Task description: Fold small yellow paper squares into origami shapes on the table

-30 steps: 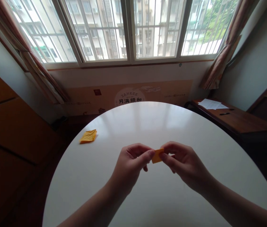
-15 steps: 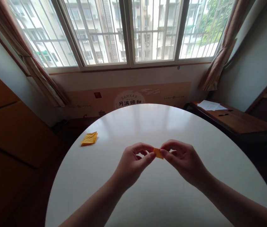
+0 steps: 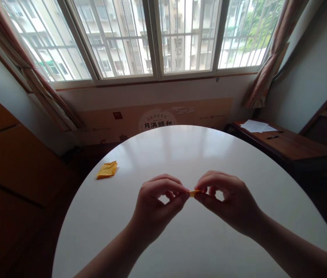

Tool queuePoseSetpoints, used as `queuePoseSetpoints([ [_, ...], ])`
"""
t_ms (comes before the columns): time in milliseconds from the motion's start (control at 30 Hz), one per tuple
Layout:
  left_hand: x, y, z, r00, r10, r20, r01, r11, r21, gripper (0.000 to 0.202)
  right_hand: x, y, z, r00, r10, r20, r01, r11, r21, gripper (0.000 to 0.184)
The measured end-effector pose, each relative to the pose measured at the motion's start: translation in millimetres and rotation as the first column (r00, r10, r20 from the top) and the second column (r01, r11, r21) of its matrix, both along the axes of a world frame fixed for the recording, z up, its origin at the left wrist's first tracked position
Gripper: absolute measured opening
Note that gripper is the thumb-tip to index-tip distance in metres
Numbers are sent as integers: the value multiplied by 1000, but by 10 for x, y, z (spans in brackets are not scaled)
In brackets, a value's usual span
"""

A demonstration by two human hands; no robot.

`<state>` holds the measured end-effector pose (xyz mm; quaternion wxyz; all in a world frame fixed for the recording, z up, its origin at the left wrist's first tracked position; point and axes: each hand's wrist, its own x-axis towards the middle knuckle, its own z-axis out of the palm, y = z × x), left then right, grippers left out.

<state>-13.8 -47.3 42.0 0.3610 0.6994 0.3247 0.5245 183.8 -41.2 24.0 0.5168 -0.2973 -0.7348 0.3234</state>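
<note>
Between my hands, above the white table, is a small piece of folded yellow paper [image 3: 192, 193], seen nearly edge-on as a thin strip. My left hand [image 3: 161, 197] pinches its left end between thumb and fingertips. The right end is pinched the same way by my right hand [image 3: 227, 197]. Fingertips hide both ends of the paper. Farther off to the left, a larger folded yellow paper [image 3: 107, 170] with a creased surface lies flat near the table's edge, apart from both hands.
The round white table [image 3: 209, 247] fills the foreground. A low brown wooden table [image 3: 302, 144] with white papers [image 3: 257, 126] and a small dark object [image 3: 272, 137] stands at right. Beyond are a printed panel [image 3: 94, 121], curtains and a barred window. An orange-brown cabinet [image 3: 15, 162] is at left.
The small yellow paper has tilted from showing its flat face to nearly edge-on. My left hand has shifted slightly left and both hands' fingers arch more. The larger paper stays on the table.
</note>
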Motion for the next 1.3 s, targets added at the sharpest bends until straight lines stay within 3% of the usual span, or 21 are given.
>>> queuePoseSetpoints([
  [167,-8,40,-55,995,3,102,14,986,-167,6,-40,-9,-15,994,-3,-107,-14,988,-154,4],
  [467,22,119,-119,996,-32,79,58,930,-364,15,-82,43,-82,986,35,-163,-99,908,-406,17],
  [667,52,150,-169,993,-1,116,55,883,-466,18,-128,81,-163,993,45,-109,-85,912,-400,19],
  [833,50,200,-213,1000,-11,26,23,845,-534,22,-141,131,-235,990,64,-129,-111,910,-398,14],
  [1067,45,300,-319,980,-120,-159,48,918,-394,25,-99,254,-292,995,98,-31,-103,916,-388,9],
  [1300,13,408,-399,983,-109,-149,35,902,-431,27,-39,396,-376,991,129,-30,-130,908,-399,8],
])
